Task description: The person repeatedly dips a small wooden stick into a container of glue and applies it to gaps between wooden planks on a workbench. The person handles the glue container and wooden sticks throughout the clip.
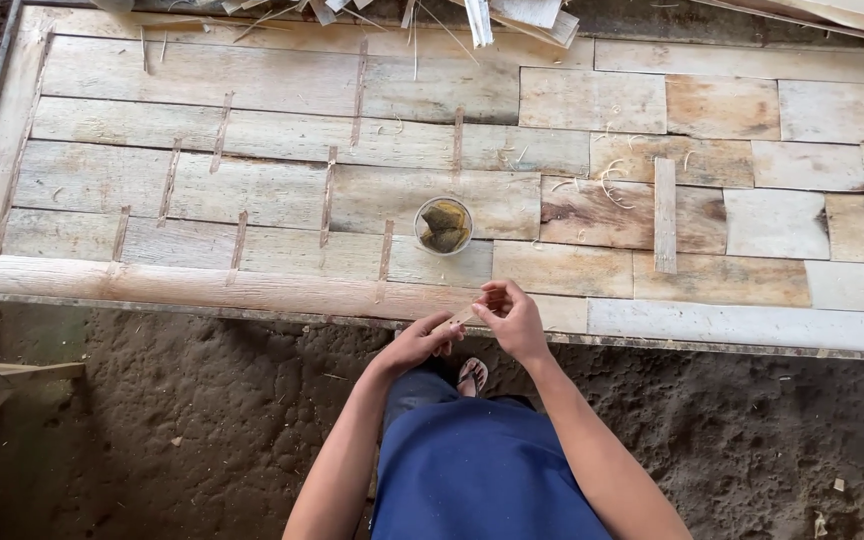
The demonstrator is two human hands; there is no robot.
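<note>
At the near edge of the plank panel (252, 290), left hand (422, 342) and right hand (514, 318) both pinch a thin wood strip (464, 315), grips closed on it; small bowl (443, 226) just beyond.

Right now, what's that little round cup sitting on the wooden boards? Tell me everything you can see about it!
The small round container looks like a clear cup or jar seen from straight above, with a pale rim. Inside sits something lumpy, yellow-brown and dark; what it is cannot be told. It stands upright on the patched wooden panel, near the front edge, just beyond both hands. Nothing else touches it.
</note>
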